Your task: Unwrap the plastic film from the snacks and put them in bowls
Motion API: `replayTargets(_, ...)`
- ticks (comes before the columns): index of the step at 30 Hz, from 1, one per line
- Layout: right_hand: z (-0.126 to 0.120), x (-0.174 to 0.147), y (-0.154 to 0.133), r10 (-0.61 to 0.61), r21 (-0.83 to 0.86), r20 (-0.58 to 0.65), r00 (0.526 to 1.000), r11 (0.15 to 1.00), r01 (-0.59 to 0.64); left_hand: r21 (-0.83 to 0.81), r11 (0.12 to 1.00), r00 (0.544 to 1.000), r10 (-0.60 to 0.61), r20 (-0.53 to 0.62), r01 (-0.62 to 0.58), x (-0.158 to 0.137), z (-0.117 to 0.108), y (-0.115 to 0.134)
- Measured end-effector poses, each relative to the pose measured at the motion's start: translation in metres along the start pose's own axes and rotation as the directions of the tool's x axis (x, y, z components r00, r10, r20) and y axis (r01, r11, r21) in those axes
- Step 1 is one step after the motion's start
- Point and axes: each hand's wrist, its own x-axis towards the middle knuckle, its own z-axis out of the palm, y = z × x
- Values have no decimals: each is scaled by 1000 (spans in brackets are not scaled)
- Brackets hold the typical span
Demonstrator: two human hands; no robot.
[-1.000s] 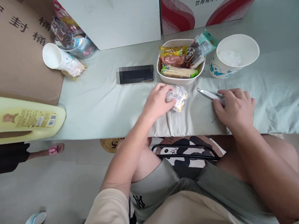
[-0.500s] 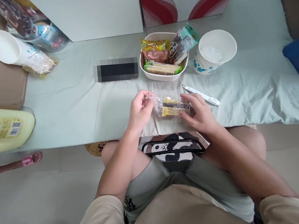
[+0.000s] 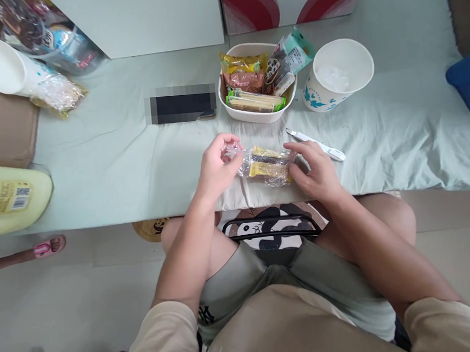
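Observation:
Between my hands on the cloth lies a bundle of yellow and dark snack packets (image 3: 267, 168), wrapped in crinkled clear plastic wrap (image 3: 244, 163). My left hand (image 3: 218, 164) is closed on the loose gathered wrap at the bundle's left end. At the right end, my right hand (image 3: 315, 171) has its thumb and bent fingers closed around the edge of the wrapped packets. A white utility knife (image 3: 317, 144) lies just beyond my right hand, apart from it. Past the bundle stands a white bowl (image 3: 260, 114) full of packaged snacks (image 3: 255, 100).
A paper cup (image 3: 321, 97) with clear plastic inside stands right of the bowl. A dark phone-like object (image 3: 181, 108), partly pixelated, lies left. Another cup (image 3: 1, 67) lies tipped beside wrapped food (image 3: 60, 95). A yellow jug (image 3: 17, 198) and boxes (image 3: 158, 25) border the surface.
My right hand's fingers have curled in and drawn back toward the bundle's right end, uncovering more of the packets. My left hand still holds the wrap. The whole view has shifted slightly.

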Motion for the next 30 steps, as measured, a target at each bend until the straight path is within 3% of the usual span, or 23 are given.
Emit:
replayTargets(5, -6, 2, 2, 13, 101, -79, 997, 995, -5, 73, 997, 997, 23, -79, -17, 5, -6, -10)
replayTargets(10, -10, 1, 15, 192, 216, -203, 960, 965, -147, 93, 995, 985, 49, -165, -34, 6, -15, -9)
replayTargets(13, -15, 0, 18, 236, 269, -243, 941, 948, -168, 138, 984, 991, 119, -53, -111, 3, -17, -1)
replayTargets(16, -21, -1, 12, 55, 166, -105, 993, 985, -37, 235, 949, 974, 183, 133, -210, 0, -15, 3)
replayTargets(18, -23, -2, 5, -94, 27, 20, 995, 995, 93, 293, 924, 962, 193, 195, -245, -1, -12, 3)
replayTargets(20, -23, -3, 0, -162, -93, 67, 984, 981, 168, 302, 917, 957, 203, 208, -260, -1, -11, 2)
replayTargets(22, -23, -4, -2, -145, -177, 43, 988, 973, 151, 275, 927, 959, 209, 191, -256, 0, -12, 1)
replayTargets(27, -31, -1, 8, 29, -202, -112, 993, 978, -51, 231, 944, 971, 217, 105, -236, 1, -19, 6)
replayTargets(30, -36, 0, 11, 80, -202, -179, 981, 972, -116, 265, 925, 958, 238, 161, -274, -2, -18, 9)
